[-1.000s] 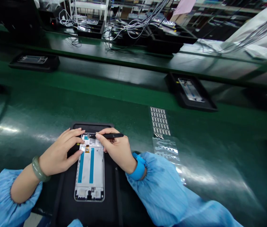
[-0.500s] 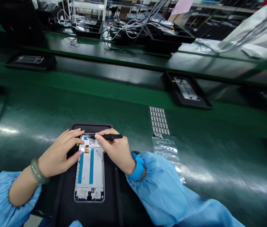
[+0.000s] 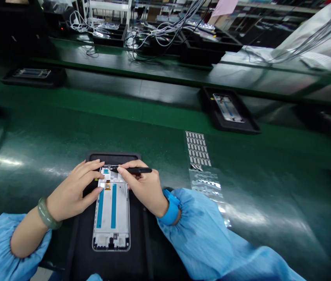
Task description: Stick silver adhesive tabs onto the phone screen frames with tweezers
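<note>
A white phone frame (image 3: 111,214) with two blue adhesive strips and a small orange flex part lies lengthwise in a black tray (image 3: 109,157). My left hand (image 3: 74,191) sits on its left side, fingertips touching the upper edge, and holds no tool. My right hand (image 3: 144,187) is shut on black tweezers (image 3: 136,170), whose tip reaches over the top end of the frame. The fingers hide part of that end, and I cannot see what the tip touches. A jade bangle circles my left wrist, and a blue strap circles my right.
A sheet of small labels (image 3: 197,150) and a clear film strip (image 3: 206,185) lie right of the tray on the green belt (image 3: 159,128). Further black trays (image 3: 226,111) hold phone frames. Grey cables (image 3: 159,39) trail across the far bench, where a co-worker's white sleeve (image 3: 314,33) shows.
My hands and the tweezers stay almost still over the frame. The background trays and bench have drifted slightly up and left in view.
</note>
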Demonstrator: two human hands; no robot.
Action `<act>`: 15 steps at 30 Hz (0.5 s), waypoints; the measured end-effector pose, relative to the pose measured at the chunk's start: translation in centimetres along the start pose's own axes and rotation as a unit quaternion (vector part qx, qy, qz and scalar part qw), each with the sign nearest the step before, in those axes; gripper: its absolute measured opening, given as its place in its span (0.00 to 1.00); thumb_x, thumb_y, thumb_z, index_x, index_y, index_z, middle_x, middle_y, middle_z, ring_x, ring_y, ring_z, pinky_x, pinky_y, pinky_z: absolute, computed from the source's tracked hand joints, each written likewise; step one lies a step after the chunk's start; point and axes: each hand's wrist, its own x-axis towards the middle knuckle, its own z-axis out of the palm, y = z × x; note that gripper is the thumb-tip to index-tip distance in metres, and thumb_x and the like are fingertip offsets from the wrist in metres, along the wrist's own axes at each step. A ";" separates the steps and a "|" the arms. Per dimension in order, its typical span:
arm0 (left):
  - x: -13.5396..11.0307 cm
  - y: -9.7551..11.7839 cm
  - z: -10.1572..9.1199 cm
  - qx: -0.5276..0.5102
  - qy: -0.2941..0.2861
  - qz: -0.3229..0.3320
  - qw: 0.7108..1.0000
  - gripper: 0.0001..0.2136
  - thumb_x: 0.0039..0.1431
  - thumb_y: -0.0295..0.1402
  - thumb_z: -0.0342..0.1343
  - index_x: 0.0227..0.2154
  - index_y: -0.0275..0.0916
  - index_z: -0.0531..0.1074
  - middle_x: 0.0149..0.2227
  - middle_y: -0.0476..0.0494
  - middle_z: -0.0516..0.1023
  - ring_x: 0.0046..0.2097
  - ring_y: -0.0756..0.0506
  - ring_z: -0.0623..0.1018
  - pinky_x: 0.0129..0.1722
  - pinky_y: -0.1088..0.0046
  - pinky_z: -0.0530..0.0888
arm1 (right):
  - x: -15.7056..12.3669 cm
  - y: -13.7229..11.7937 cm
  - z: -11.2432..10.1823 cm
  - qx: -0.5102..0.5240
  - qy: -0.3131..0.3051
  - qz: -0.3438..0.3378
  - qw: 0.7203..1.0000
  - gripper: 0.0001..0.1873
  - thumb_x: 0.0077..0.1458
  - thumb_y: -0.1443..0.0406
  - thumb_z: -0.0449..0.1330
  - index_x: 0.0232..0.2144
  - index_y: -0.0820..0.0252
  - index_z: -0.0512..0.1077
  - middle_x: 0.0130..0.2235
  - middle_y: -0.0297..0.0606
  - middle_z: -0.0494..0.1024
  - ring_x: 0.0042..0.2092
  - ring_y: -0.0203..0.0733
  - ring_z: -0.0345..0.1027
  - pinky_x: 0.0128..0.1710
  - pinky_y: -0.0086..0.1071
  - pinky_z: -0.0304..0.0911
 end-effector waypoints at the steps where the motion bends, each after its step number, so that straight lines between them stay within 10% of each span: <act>1: 0.0 0.0 0.0 -0.001 0.002 0.000 1.000 0.11 0.58 0.33 0.49 0.45 0.41 0.65 0.56 0.38 0.64 0.59 0.40 0.62 0.58 0.51 0.58 | 0.0 0.0 0.0 -0.001 0.000 -0.001 1.000 0.06 0.52 0.61 0.59 0.30 0.56 0.74 0.31 0.35 0.77 0.30 0.38 0.72 0.24 0.28 0.67; 15: 0.1 0.1 0.3 0.030 0.011 0.009 0.999 0.13 0.60 0.35 0.48 0.47 0.41 0.65 0.56 0.39 0.64 0.58 0.39 0.62 0.57 0.52 0.59 | -0.1 0.0 0.0 0.000 0.000 -0.001 1.000 0.06 0.52 0.61 0.60 0.30 0.56 0.74 0.31 0.35 0.77 0.31 0.39 0.73 0.24 0.28 0.68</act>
